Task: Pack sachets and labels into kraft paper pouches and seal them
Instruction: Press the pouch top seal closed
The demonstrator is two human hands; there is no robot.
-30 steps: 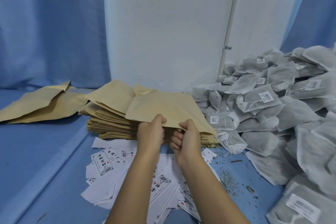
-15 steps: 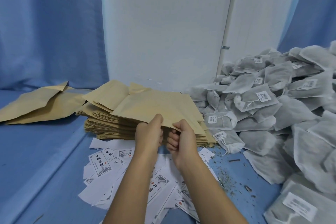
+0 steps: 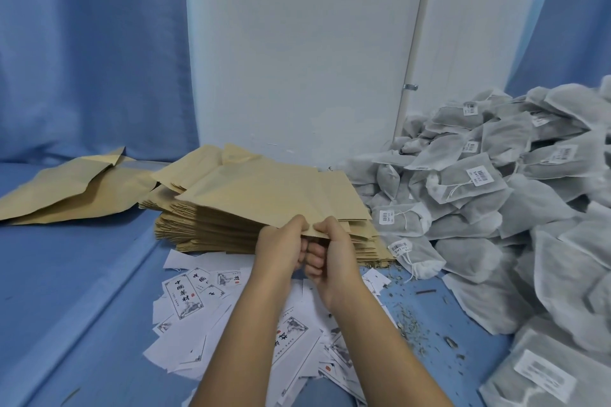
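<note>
Kraft pouch (image 3: 264, 195): topmost on pouch stack (image 3: 205, 231), centre. Near edge is pinched between thumb and curled fingers of left hand (image 3: 281, 248) and right hand (image 3: 330, 251), set close together, seemingly so its mouth can be parted. Labels (image 3: 185, 294) are scattered nearer; sachets (image 3: 479, 195) are heaped right.

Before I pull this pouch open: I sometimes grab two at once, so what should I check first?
1. Left hand and right hand pinch the top pouch at its near edge: ok.
2. Only one pouch pinched: cannot tell, the hands hide that edge.
3. Pouch mouth open: not ok, it looks flat.
4. Labels close by, below the hands: ok.
5. Sachets piled to the right: ok.
</note>
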